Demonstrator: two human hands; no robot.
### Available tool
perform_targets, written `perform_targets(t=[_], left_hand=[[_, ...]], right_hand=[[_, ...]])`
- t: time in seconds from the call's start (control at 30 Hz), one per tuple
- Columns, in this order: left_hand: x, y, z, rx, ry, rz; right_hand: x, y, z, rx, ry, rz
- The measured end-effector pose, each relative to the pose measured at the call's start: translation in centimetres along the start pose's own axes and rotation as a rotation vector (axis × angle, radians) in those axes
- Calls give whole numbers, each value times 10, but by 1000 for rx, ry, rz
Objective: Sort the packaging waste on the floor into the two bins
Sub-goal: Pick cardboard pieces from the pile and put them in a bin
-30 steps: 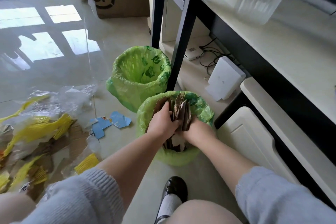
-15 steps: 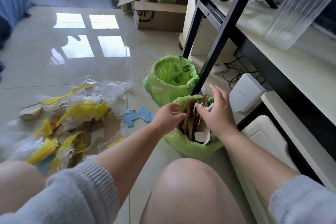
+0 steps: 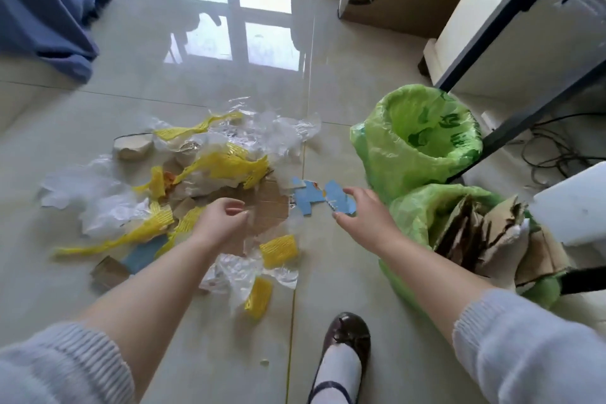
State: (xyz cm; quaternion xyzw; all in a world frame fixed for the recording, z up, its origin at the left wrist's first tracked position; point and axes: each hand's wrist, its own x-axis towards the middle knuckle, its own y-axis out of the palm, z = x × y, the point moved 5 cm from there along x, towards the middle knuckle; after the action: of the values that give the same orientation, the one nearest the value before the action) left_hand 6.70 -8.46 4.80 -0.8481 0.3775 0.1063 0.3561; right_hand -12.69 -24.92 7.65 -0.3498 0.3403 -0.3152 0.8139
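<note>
Change: a second ago both hands were pressing brown cardboard down into the nearer bin; now both have left it and reach over the floor pile, so one cardboard load looks delivered and the next pick is starting.
Left hand (image 3: 220,219): fingers loosely curled, holding nothing; it hovers over a flat brown cardboard sheet (image 3: 269,208), which lies just beyond the fingertips.
Right hand (image 3: 360,212): fingers spread and relaxed, empty; torn blue card pieces (image 3: 315,197) lie just beyond the fingertips, probably the next thing taken.
Waste pile: crumpled clear plastic film (image 3: 272,131), strips of yellow foam netting (image 3: 226,163) and card scraps, spread left of and beyond the left fingers; much remains to sort.
Nearer bin (image 3: 414,216): round, lined with a green plastic bag, just right of the right wrist; packed with upright torn cardboard.
Farther bin (image 3: 377,154): same green liner, beyond the right fingers; what shows of its inside looks empty, presumably meant for plastics.
</note>
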Motion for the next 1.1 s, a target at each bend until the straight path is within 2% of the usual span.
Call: perform_targets(t=[0.13, 0.4, 0.7, 0.83, 1.0, 1.1], left_hand=[[42, 10, 23, -1, -81, 23], [124, 68, 30, 142, -170, 102], [146, 113, 47, 502, -268, -55], [151, 120, 51, 409, -274, -98], [159, 117, 53, 267, -262, -77], [157, 107, 47, 194, -210, -67]], right_hand=[[49, 29, -26, -39, 173, 60], [138, 72, -78, -107, 313, 87], [180, 96, -109, -330, 333, -3], [187, 97, -118, -155, 403, -3], [187, 95, -119, -184, 445, 8], [178, 93, -127, -5, 474, -24]])
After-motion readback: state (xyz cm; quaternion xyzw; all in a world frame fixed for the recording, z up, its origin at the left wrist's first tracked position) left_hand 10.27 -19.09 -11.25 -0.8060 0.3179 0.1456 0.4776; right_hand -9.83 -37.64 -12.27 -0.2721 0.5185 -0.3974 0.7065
